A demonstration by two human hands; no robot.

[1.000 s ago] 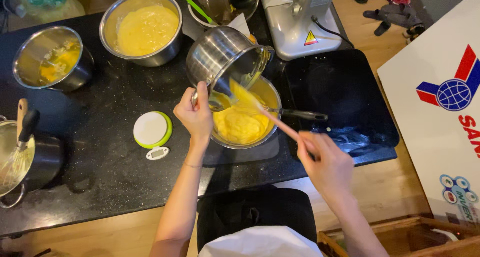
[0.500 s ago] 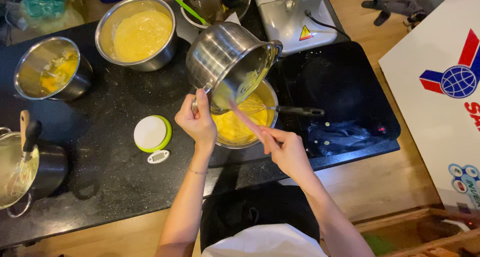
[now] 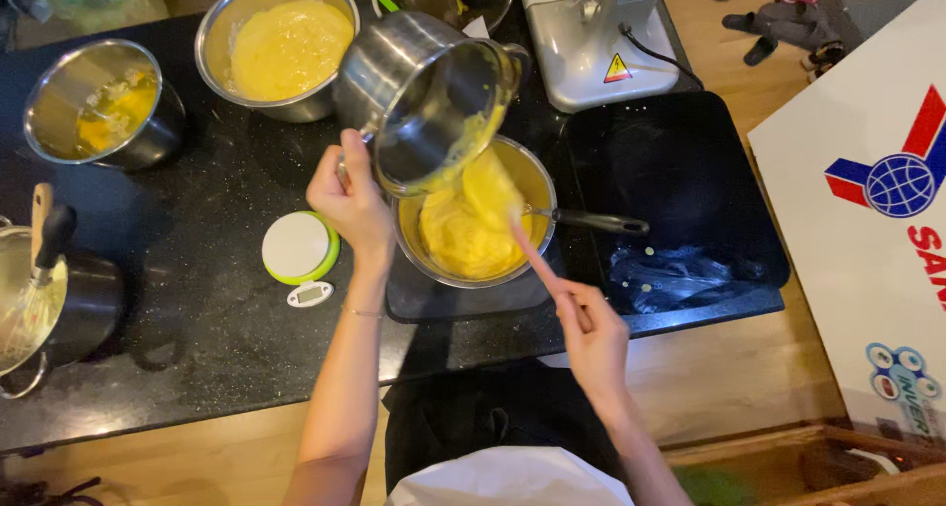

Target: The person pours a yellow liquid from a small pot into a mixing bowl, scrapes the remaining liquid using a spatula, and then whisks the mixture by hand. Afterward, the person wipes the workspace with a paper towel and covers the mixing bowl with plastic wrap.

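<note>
Your left hand [image 3: 353, 202] is clamped on the handle of a steel saucepan [image 3: 424, 97], tipping it steeply so its mouth hangs just over the steel bowl [image 3: 473, 215] below. Your right hand [image 3: 591, 340] is closed around the near end of a spatula [image 3: 532, 255], whose blade reaches up into the pan's mouth where yellow cream [image 3: 463, 235] clings and slides out.

By the look of it, most of the cream already lies in the bowl; only a smear on the pan wall and lip is left to scrape down.

A dark-handled utensil [image 3: 591, 220] rests in the bowl, pointing right. Left of the bowl sits a round green-rimmed kitchen scale [image 3: 299, 248] on the black tabletop [image 3: 197, 309]. Farther off stand a large bowl of yellow batter [image 3: 281, 48] and a smaller bowl [image 3: 103, 107] at far left. A pot with a whisk [image 3: 39, 299] sits at the near left edge, a stand mixer [image 3: 591, 33] far right.
</note>
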